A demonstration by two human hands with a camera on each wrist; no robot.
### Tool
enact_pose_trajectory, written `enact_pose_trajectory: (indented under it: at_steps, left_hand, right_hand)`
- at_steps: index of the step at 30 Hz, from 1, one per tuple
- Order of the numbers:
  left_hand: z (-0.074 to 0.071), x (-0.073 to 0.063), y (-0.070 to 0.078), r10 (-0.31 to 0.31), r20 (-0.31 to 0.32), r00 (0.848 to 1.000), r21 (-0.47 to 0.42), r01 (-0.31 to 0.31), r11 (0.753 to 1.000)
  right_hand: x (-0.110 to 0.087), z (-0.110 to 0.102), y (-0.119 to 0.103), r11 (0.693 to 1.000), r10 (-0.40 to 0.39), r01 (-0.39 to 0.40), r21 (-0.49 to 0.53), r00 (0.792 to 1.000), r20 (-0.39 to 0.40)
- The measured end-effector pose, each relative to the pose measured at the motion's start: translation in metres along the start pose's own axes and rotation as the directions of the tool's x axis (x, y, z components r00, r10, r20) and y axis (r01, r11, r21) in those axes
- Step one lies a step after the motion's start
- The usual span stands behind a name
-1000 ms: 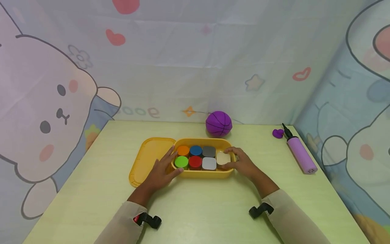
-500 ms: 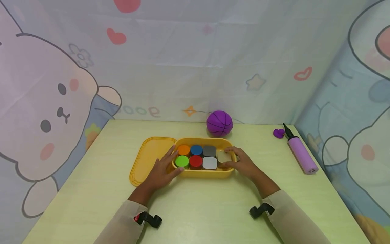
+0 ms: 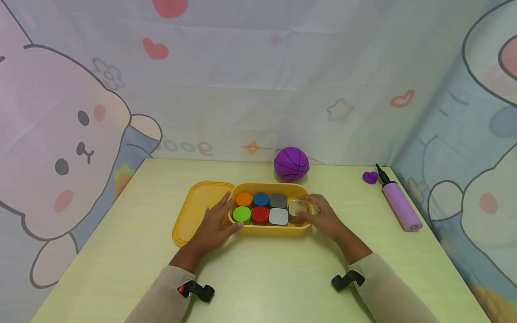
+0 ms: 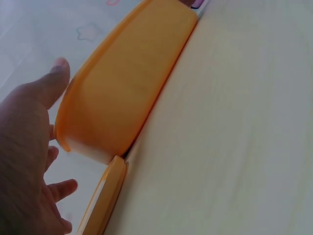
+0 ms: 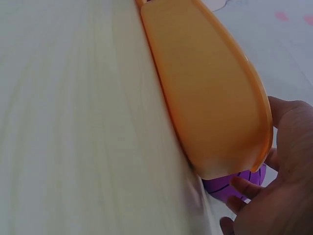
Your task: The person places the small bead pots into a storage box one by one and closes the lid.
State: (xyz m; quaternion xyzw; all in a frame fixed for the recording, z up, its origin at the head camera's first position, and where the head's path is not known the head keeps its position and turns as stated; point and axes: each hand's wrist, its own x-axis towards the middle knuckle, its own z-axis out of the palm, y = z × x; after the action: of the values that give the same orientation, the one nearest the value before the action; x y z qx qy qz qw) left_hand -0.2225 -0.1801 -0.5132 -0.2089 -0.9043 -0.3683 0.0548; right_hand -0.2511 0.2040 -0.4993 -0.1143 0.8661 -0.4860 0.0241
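Observation:
A yellow plastic box [image 3: 268, 231] holds several small tubs with coloured tops: an orange tub [image 3: 243, 199], a blue tub [image 3: 260, 199], a green tub [image 3: 242, 215], a red tub [image 3: 260, 215], plus grey and white ones. At its right end sits a pale-topped tub [image 3: 296, 207], pinched between the thumb and index finger of my right hand [image 3: 326, 220]; the tips reach inside the rim. My left hand [image 3: 210, 229] rests at the box's left end with fingers spread, thumb along the near rim. Both wrist views show the box's outer wall [image 4: 117, 83], its contents hidden.
The yellow lid [image 3: 190, 211] lies flat left of the box, partly under my left hand. Behind the box stands a purple mini basketball [image 3: 291, 164]. A purple hand pump [image 3: 401, 206] and a small purple heart-shaped piece [image 3: 369, 177] lie at the back right.
The pale-topped tub's top shifts from bright cream to a duller, see-through look. My right thumb edges slightly over it. The left hand and the box stay in place.

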Motion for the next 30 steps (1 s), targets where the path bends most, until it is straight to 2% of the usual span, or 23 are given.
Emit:
enact_pose_trajectory:
  at_steps: [3, 8, 12, 15, 17, 20, 23, 26, 30]
  left_hand:
    - [-0.007, -0.001, -0.005, -0.015, -0.042, 0.999, 0.045, 0.017, 0.999]
    - [-0.022, -0.003, -0.021, -0.103, -0.111, 0.988, 0.124, 0.117, 0.985]
    - [-0.036, -0.006, -0.035, -0.163, -0.145, 0.976, 0.217, 0.192, 0.957]
    - [-0.046, -0.009, -0.046, -0.227, -0.156, 0.961, 0.249, 0.26, 0.933]
    - [-0.05, -0.011, -0.054, -0.269, -0.159, 0.95, 0.253, 0.302, 0.919]
    - [-0.056, -0.014, -0.064, -0.327, -0.153, 0.933, 0.234, 0.356, 0.905]
    - [-0.06, -0.018, -0.07, -0.362, -0.138, 0.922, 0.212, 0.385, 0.898]
    - [-0.063, -0.02, -0.072, -0.369, -0.123, 0.921, 0.204, 0.388, 0.899]
    - [-0.068, -0.02, -0.072, -0.367, -0.11, 0.924, 0.195, 0.382, 0.903]
  right_hand:
    - [-0.002, 0.0, -0.004, 0.999, -0.003, 0.002, -0.043, 0.999, -0.035]
    - [-0.008, 0.003, -0.016, 0.996, -0.045, 0.033, -0.086, 0.989, -0.143]
    - [-0.016, 0.012, -0.032, 0.989, -0.133, 0.115, -0.088, 0.962, -0.238]
    - [-0.022, 0.021, -0.046, 0.973, -0.225, 0.202, -0.112, 0.938, -0.263]
    - [-0.027, 0.03, -0.054, 0.953, -0.298, 0.269, -0.141, 0.92, -0.254]
    - [-0.034, 0.044, -0.064, 0.909, -0.407, 0.374, -0.183, 0.891, -0.2]
    - [-0.039, 0.058, -0.071, 0.874, -0.476, 0.45, -0.181, 0.867, -0.145]
    - [-0.04, 0.07, -0.078, 0.855, -0.512, 0.495, -0.157, 0.853, -0.102]
    - [-0.041, 0.085, -0.085, 0.814, -0.576, 0.567, -0.13, 0.816, -0.05]
